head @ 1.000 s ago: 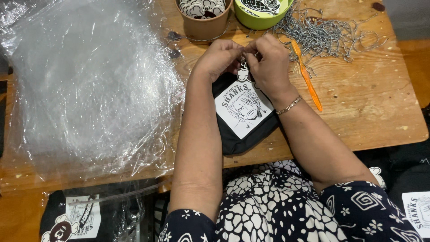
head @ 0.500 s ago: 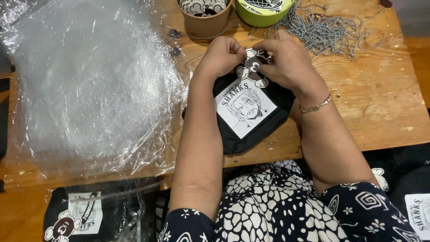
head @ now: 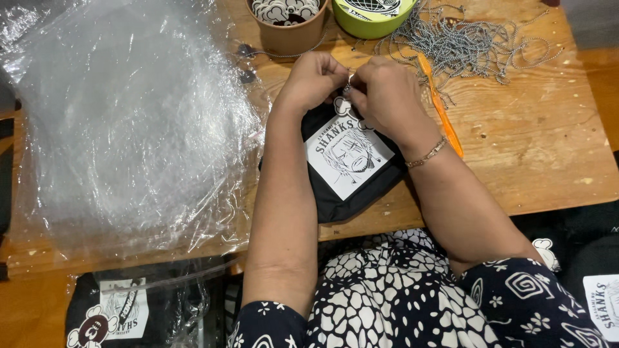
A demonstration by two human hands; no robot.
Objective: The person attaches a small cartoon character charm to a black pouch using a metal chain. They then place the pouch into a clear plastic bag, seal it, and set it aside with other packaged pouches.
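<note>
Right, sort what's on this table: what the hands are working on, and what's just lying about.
In hand:
- left hand and right hand, pinching a small metal piece
- black pouch under them, with a white picture patch

Lying about:
- clear plastic bags
- pile of ball chains
- orange tool
- brown cup
- green bowl
</note>
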